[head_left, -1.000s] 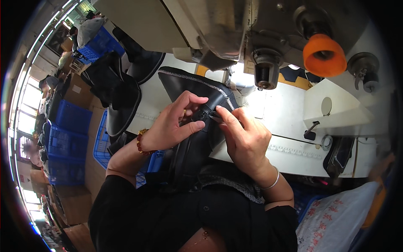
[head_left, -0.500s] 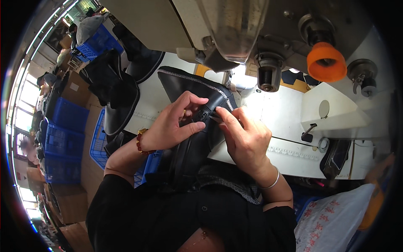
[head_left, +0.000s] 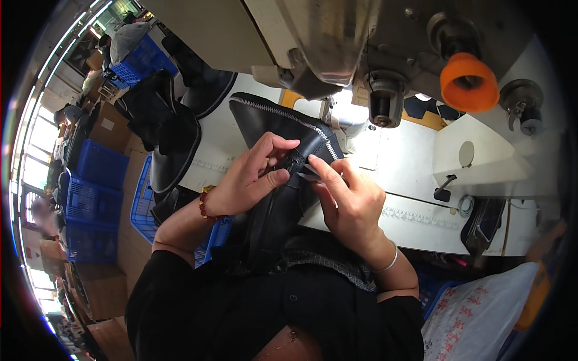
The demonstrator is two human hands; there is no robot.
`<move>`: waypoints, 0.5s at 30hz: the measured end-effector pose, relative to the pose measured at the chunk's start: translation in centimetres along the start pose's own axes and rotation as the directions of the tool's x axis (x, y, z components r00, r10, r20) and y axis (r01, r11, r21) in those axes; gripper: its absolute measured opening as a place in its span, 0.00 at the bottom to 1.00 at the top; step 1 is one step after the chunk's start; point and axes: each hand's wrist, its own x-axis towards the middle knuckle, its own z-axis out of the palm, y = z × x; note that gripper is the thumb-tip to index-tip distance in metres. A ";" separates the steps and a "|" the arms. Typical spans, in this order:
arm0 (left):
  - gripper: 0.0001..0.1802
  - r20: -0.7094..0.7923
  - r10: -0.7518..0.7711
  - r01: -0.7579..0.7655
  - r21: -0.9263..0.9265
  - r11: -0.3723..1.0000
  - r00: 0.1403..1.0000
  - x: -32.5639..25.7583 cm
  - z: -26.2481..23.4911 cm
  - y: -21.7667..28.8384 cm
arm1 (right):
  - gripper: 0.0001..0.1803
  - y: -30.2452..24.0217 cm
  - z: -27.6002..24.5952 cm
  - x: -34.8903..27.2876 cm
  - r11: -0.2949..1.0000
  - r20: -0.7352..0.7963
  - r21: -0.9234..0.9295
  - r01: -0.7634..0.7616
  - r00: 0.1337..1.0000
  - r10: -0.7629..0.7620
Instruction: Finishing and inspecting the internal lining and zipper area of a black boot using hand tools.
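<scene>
A black leather-like bag piece (head_left: 265,125) lies tilted between my hands, a silver-toothed zipper (head_left: 289,115) running along its far edge. My left hand (head_left: 250,174) is closed on its raised middle, thumb and fingers curled around a dark strip with a seam or black zipper. Pinched in my right hand (head_left: 349,198) is a small, pointed metal tool (head_left: 309,172), its tip against that strip close to my left thumb. Fingers hide most of the tool, so its exact kind does not show. The near part of the bag drops toward my lap.
A sewing machine (head_left: 325,36) overhangs the white worktable (head_left: 397,147). An orange cup-shaped part (head_left: 469,81) hangs at its right. More black bag pieces (head_left: 171,141) are piled left, above a blue crate (head_left: 141,204). A white sack (head_left: 481,319) stands at lower right.
The bag has shifted very slightly to the right. My right fingers have tilted, and more of the metal tool now shows. My left hand keeps its grip.
</scene>
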 end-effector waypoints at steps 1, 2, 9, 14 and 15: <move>0.26 -0.010 0.015 -0.014 0.021 1.000 1.000 0.0 0.0 -0.3 | 0.25 -0.1 0.1 -0.1 1.000 0.004 -0.013 0.011 1.000 -0.011; 0.26 -0.009 0.012 -0.012 0.021 1.000 1.000 -0.1 0.1 -0.5 | 0.25 -0.1 0.2 -0.2 1.000 0.005 -0.011 0.009 1.000 -0.009; 0.27 -0.034 0.034 -0.032 0.056 0.998 0.999 -0.1 0.2 -0.9 | 0.24 -0.3 0.6 -0.4 0.998 -0.047 -0.063 0.009 0.999 -0.012; 0.29 -0.036 0.009 -0.008 0.045 0.999 0.999 -0.2 0.4 -1.1 | 0.23 -0.4 0.7 -0.5 0.998 -0.058 -0.065 0.001 0.998 -0.005; 0.29 -0.048 0.022 -0.021 0.022 1.000 0.999 -0.1 0.6 -0.9 | 0.22 -0.4 0.6 -0.4 0.998 -0.056 -0.068 0.001 0.998 -0.004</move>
